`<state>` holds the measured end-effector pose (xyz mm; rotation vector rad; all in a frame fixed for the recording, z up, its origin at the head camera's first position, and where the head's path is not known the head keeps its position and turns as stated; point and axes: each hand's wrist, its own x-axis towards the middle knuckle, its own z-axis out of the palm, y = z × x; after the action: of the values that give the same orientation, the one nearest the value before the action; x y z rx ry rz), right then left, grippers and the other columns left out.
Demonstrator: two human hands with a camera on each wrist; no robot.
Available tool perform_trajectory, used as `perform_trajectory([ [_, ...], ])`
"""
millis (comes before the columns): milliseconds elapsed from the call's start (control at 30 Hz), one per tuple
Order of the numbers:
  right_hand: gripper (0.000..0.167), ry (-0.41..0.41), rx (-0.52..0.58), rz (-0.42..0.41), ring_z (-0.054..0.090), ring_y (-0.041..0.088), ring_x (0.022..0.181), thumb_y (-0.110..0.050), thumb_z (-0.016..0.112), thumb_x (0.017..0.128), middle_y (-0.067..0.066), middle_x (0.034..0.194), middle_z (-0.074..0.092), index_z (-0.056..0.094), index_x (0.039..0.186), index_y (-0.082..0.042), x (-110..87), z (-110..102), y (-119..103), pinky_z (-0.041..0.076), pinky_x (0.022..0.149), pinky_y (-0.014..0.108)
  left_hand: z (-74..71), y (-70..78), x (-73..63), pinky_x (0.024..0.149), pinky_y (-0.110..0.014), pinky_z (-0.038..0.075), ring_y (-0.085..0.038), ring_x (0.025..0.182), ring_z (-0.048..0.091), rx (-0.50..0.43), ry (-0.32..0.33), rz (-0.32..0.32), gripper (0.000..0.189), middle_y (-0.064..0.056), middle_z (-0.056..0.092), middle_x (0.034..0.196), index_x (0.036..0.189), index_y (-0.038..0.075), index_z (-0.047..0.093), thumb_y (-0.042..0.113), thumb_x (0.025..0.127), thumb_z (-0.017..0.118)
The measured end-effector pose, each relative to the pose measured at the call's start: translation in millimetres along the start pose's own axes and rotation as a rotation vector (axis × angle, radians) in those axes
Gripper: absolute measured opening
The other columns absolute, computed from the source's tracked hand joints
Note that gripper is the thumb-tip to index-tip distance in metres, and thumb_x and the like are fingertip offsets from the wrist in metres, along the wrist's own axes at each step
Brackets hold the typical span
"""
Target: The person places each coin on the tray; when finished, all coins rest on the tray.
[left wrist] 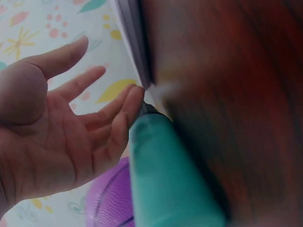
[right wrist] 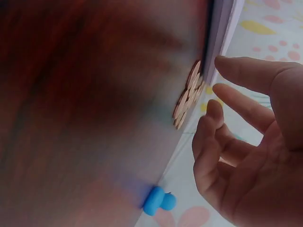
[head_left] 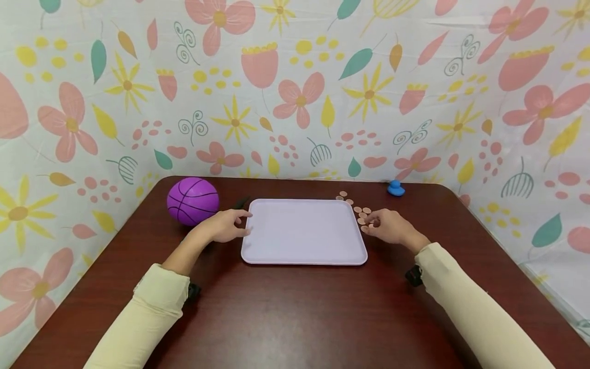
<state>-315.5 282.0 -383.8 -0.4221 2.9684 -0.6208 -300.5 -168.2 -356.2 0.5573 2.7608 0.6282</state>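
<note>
A pale lilac rectangular tray (head_left: 304, 230) lies flat on the table. My left hand (head_left: 226, 225) is at the tray's left edge, thumb and forefinger spread and nothing held. In the left wrist view, that hand's (left wrist: 71, 127) fingers appear beside a teal tapered object (left wrist: 165, 175) with a dark end; most of it is hidden behind my arm in the head view. Off the tray's right edge, my right hand (head_left: 391, 225) hovers close over several thin, round, light-brown discs (head_left: 361, 221). The right wrist view shows its thumb and fingers apart, with the discs (right wrist: 187, 97) beyond the fingertips.
A purple ball (head_left: 192, 201) with black lines sits at the table's back left. Near the back right edge stands a blue rubber duck (head_left: 395, 188). The dark red-brown table (head_left: 295, 307) meets a flower-patterned cloth (head_left: 295, 102) behind.
</note>
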Motion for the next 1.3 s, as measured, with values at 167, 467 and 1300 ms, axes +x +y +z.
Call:
perform_trajectory([
  [167, 0.034, -0.027, -0.003, -0.013, 0.061, 0.029, 0.094, -0.021, 0.072, 0.091, 0.016, 0.107, 0.069, 0.07, 0.116, 0.002, 5.6, 0, 9, 0.052, 0.079, 0.045, -0.8, -4.0, 6.0, 0.1, -0.049, 0.042, -0.037, 0.121, 0.055, 0.007, -0.05, 0.003, 0.059, -0.024, 0.059, 0.128, 0.147, 0.004, 0.046, 0.026, 0.096, 0.066],
  [467, 0.028, -0.066, 0.038, -0.018, 0.059, 0.022, 0.083, -0.02, 0.075, 0.089, 0.008, 0.092, 0.068, 0.072, 0.108, 0.0, 12.7, 3, 14, 0.051, 0.071, 0.035, 4.3, -7.1, 15.6, 0.1, -0.045, 0.043, -0.032, 0.116, 0.055, 0.044, -0.109, 0.011, 0.072, -0.023, 0.057, 0.129, 0.148, -0.002, 0.039, 0.025, 0.091, 0.073],
  [1300, 0.022, -0.1, 0.021, -0.01, 0.055, 0.018, 0.073, -0.021, 0.075, 0.087, 0.005, 0.082, 0.062, 0.066, 0.092, -0.002, 23.9, 3, 18, 0.047, 0.065, 0.03, 10.4, -7.6, 19.6, 0.104, -0.044, 0.041, -0.033, 0.122, 0.052, 0.096, -0.085, -0.003, 0.085, -0.019, 0.056, 0.131, 0.147, -0.002, 0.043, 0.028, 0.079, 0.085],
])
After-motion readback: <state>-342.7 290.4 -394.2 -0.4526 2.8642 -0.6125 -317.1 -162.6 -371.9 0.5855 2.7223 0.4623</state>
